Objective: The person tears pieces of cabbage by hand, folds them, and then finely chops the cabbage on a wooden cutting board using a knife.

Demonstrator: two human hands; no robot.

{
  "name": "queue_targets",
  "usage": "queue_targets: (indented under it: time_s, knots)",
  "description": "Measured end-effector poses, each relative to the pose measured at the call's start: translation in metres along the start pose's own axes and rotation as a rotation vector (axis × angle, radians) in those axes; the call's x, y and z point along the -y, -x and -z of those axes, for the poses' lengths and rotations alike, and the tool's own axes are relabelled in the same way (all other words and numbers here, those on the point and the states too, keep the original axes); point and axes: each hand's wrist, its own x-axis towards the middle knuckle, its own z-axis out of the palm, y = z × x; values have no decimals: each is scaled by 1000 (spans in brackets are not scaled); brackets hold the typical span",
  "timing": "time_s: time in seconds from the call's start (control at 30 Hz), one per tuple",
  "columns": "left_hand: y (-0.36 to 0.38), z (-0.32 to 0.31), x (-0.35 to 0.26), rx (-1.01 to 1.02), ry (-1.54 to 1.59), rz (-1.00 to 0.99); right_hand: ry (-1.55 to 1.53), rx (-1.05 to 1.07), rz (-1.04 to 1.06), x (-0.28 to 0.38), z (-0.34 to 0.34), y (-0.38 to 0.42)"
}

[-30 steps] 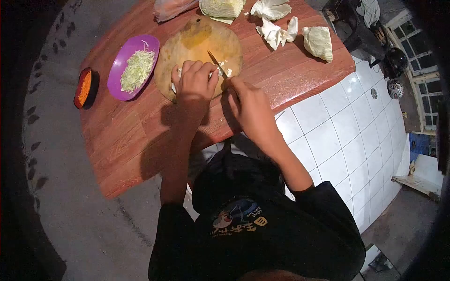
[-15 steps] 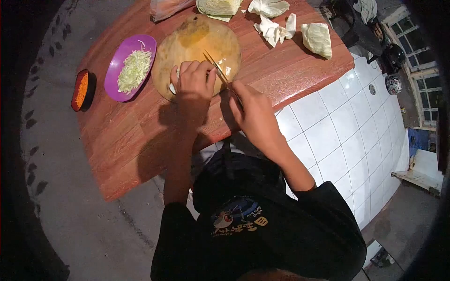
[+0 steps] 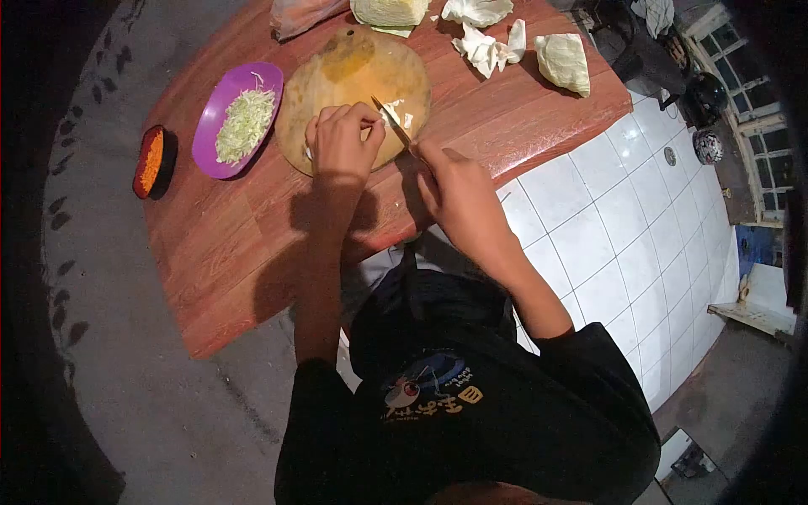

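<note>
a round wooden cutting board (image 3: 370,67), its pale face stained yellow-brown near the small hole at its far edge, lies on a desk (image 3: 219,252) with reddish, wood-grained planking. the person's right hand (image 3: 461,189) is closed around the handle of a knife (image 3: 392,119), whose thin, pointed blade slants over the right part of the board; the handle is mostly hidden by the fingers. the left hand (image 3: 341,143) rests on the near part of the board with fingers bent and bunched; a sliver of white shows at its outer side, but the palm is hidden, so whether it grips anything cannot be told. small, flat white cabbage scraps (image 3: 408,120) lie on the board around the blade.

left of the board stands a smooth purple oval bowl (image 3: 210,118) with a loose heap of pale green shredded cabbage (image 3: 244,126); farther left, a small dark bowl (image 3: 140,175) holds fine orange shreds (image 3: 151,158). beyond the board, a thin plastic bag (image 3: 307,15) and a layered piece of cabbage (image 3: 391,10) are cut off by the top edge, and the bag's contents are hard to make out. right of the board lie curled, waxy cabbage leaves (image 3: 484,52) and a blocky cabbage chunk (image 3: 564,64).
</note>
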Motion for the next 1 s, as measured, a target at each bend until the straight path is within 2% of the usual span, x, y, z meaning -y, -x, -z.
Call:
queue_targets:
  time_s: [0.07, 0.13, 0.27, 0.57, 0.67, 1.0]
  knots:
    - [-2, 0, -1, 38, 28, 75, -11, 4, -12, 1, 0, 2]
    - [-3, -2, 0, 30, 26, 80, -34, -59, 12, 1, -4, 3]
    - [-2, -3, 0, 30, 41, 95, -86, -55, 12, 2, -10, 6]
    - [1, -2, -1, 20, 23, 69, 85, -9, -8, 8, -13, -4]
    - [2, 1, -2, 48, -5, 53, 54, 25, -15, 6, -16, -15]
    - [2, 1, -5, 2, 74, 99, -68, -88, 42, 3, -10, -1]
